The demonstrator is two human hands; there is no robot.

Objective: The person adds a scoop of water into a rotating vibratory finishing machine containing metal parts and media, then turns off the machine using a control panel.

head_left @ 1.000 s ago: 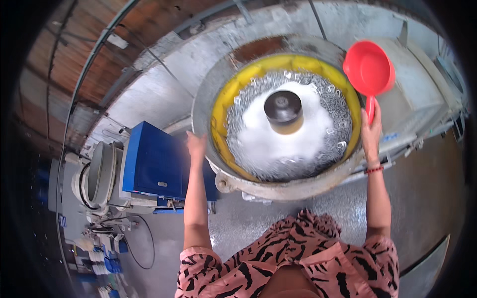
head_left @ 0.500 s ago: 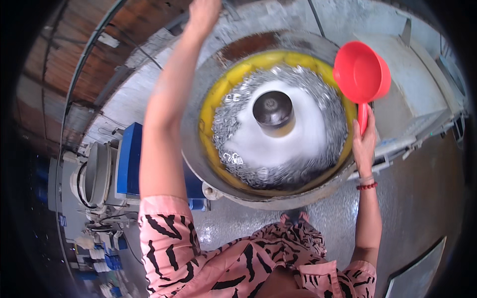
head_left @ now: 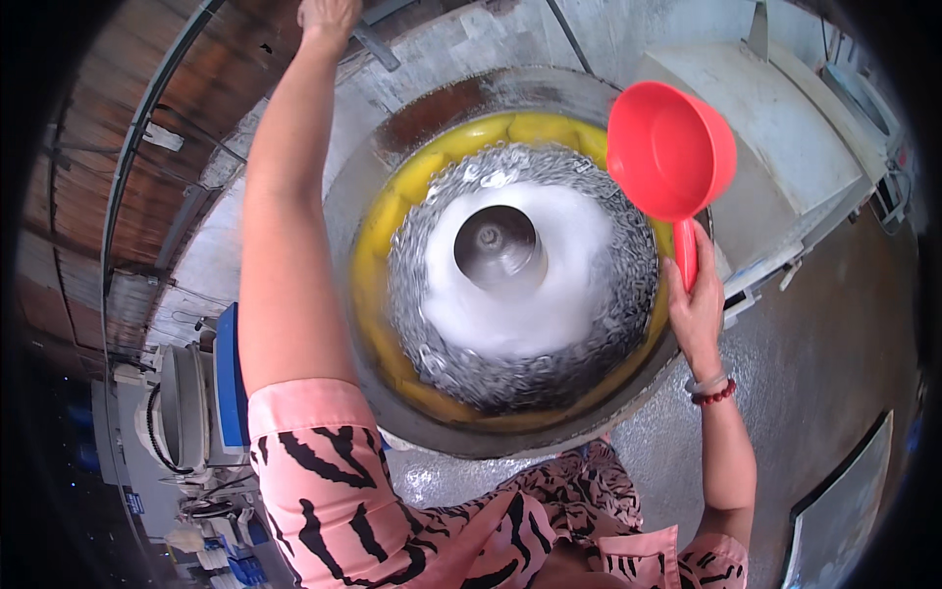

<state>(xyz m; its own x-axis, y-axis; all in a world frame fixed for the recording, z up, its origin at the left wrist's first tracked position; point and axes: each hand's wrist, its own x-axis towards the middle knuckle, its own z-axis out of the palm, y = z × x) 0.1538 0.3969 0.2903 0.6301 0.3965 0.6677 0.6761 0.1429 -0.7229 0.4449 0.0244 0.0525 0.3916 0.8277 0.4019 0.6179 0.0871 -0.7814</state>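
1. round tub: the main vessel. the step in hand, as judged, is tending its churning load; the next move seems to call for a level scoop and a steady hand clear of the load.
2. yellow lining: rings the inside wall, lobed in outline.
3. metal pieces: small, silvery, blurred as if turning; they form a band inside the lining.
4. white foam: lies inside that band, around the post.
5. red scoop: at 2 o'clock from the post, mouth toward the viewer, no contents visible. its bowl sits just beyond the right hand, between 11 and 12 o'clock from it.
6. centre post: upright amid the foam.
7. right hand: between 3 and 4 o'clock from the post; thumb and fingers wrap the scoop's handle, no slack visible.
8. left hand: at 11 o'clock, cropped by the upper edge beside a grey bar; finger spread and any hold cannot be determined.
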